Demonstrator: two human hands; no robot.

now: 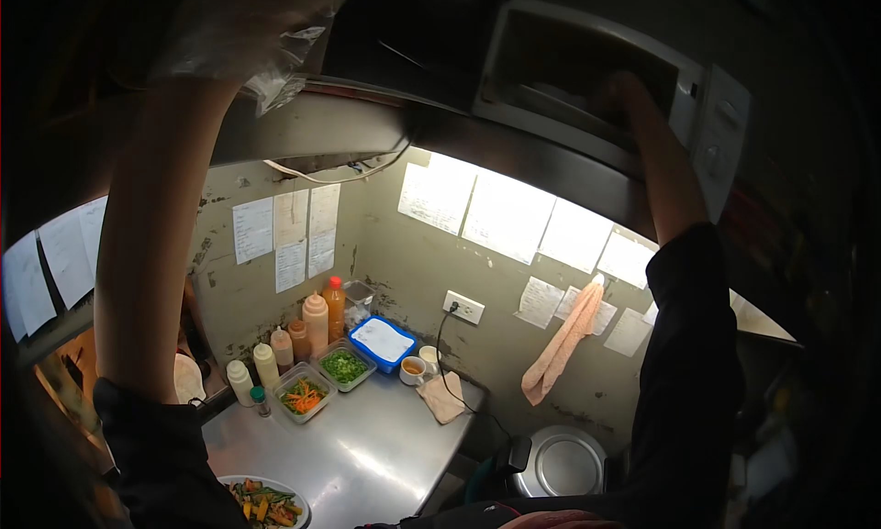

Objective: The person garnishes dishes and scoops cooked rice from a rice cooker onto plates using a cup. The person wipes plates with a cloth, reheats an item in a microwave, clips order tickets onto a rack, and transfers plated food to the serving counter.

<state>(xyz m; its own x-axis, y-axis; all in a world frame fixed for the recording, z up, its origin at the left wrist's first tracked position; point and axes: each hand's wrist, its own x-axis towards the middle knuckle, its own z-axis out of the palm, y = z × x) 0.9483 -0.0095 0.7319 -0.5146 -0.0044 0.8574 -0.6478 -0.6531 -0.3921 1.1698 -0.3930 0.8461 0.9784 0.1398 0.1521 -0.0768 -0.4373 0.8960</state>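
Note:
At the upper left my left hand (239, 33) is raised in a clear plastic glove, close to a dark shelf; it is blurred, and its fingers and anything in them cannot be made out. My right hand (619, 93) reaches into the dark opening of a white microwave (716, 153) on the metal shelf (541, 148). A pale, flat thing (555, 102) lies inside beside that hand, whose fingers are lost in shadow. Below, a plate of cooked vegetables (266, 505) stands at the near edge of the steel table (358, 446).
Squeeze bottles (315, 322), a tub of carrots and greens (304, 396), a tub of chopped greens (344, 367), a blue-rimmed container (384, 340) and cups (412, 370) line the table's back. A pink towel (564, 345) hangs above a round-lidded appliance (567, 463).

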